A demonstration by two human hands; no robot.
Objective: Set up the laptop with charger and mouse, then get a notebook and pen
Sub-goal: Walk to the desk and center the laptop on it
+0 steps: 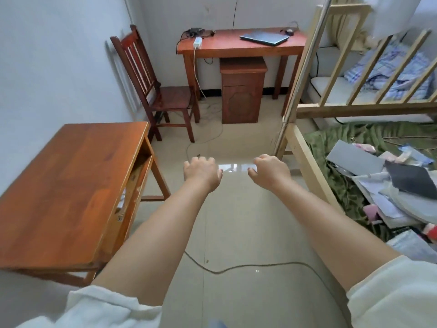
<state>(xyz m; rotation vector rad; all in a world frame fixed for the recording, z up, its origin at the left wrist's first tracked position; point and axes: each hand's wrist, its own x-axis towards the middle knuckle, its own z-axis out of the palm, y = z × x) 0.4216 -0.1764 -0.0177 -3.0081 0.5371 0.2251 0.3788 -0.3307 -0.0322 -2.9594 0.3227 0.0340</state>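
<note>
Two bare arms reached straight out in front of the person, with white sleeves pushed up near the elbows. The left hand (203,173) hung over the floor with its fingers curled loosely down, and it held nothing. The right hand (269,171) was beside it, a little apart, curled the same way and holding nothing too. Both palms faced down.

Under the hands was a shiny pale tiled floor (236,221), and a thin dark cord (236,267) snaked across it. A brown wooden table (71,185) stood close on the left with its drawer a bit open. A wooden chair (153,91) stood by the left wall.

Far off, against the back wall, was a desk (227,49). The laptop (264,37) lay shut on it, toward the right side. The mouse (289,31) sat near the desk's right back corner, just past the laptop. A white power strip (197,42) lay on the left end, with a dark charger (195,32) and its wires behind it. A small cabinet (242,91) stood under the desk.

On the right was a pale wooden bunk bed (307,162). Its lower bunk was messy with papers and a dark flat thing I could not name.
</note>
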